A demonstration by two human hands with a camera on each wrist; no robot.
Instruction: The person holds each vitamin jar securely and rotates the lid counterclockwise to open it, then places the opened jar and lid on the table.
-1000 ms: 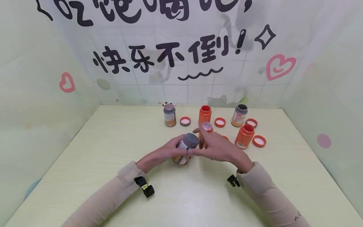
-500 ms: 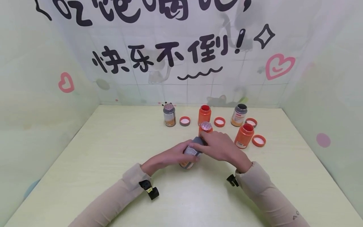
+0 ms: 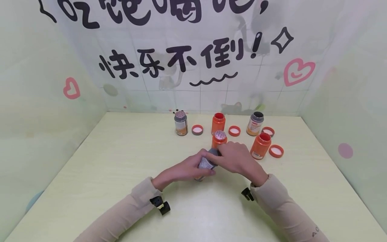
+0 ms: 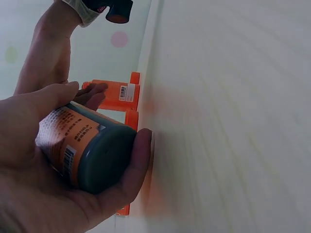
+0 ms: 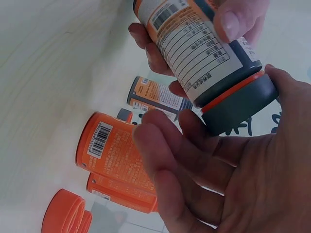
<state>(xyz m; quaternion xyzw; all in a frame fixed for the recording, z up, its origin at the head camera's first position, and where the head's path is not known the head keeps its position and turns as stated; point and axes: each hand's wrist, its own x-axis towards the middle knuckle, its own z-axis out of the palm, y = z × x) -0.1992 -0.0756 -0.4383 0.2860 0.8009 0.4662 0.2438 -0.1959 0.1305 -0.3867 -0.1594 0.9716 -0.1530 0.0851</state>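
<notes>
My left hand [image 3: 187, 167] grips a dark grey bottle [image 3: 206, 164] with a white and orange label, tilted with its top to the right. In the left wrist view the base of the bottle [image 4: 109, 158] faces the camera, fingers curled round its side. At the top end, my right hand [image 3: 235, 157] holds the grey cap [image 5: 243, 103] between thumb and fingers. An orange band shows between cap and bottle body in the right wrist view. Just behind the hands stands an orange bottle [image 3: 219, 137] with a foil seal on its mouth.
Toward the back stand a foil-sealed grey bottle [image 3: 181, 127], an open orange bottle [image 3: 218, 125] and an open grey bottle [image 3: 255, 125]. Another open orange bottle [image 3: 260, 147] is near the right hand. Loose caps, such as an orange cap [image 3: 276, 151], lie beside them.
The left hand has tilted the grey bottle to the right and moved slightly right and nearer. The right hand has closed from loose fingers onto its cap.
</notes>
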